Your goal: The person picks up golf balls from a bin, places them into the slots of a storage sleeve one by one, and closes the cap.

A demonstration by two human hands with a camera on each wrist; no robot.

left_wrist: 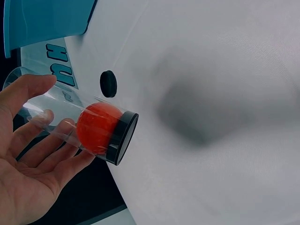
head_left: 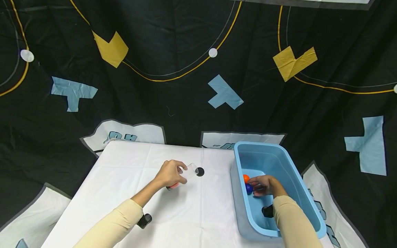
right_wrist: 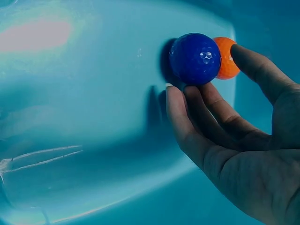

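My left hand (head_left: 171, 174) grips a clear plastic tube (head_left: 192, 169) above the white table, thumb on one side and fingers on the other. In the left wrist view the tube lies tilted, with an orange-red ball (left_wrist: 97, 127) at its black-capped end. A round black lid (head_left: 200, 171) rests on the table just beyond the tube. Inside the light blue bin, my right hand (head_left: 265, 185) reaches toward a blue ball (right_wrist: 194, 58) and an orange ball (right_wrist: 227, 57). Its fingertips are right at the blue ball's lower edge, and its thumb tip overlaps the orange ball's edge.
The light blue bin (head_left: 243, 215) stands at the right side of the white table (head_left: 130, 158), its high walls around my right hand. Black wrist cameras show at the left wrist (head_left: 144, 220) and right wrist (head_left: 267, 211). A black curtain (head_left: 173, 110) with tape pieces hangs behind.
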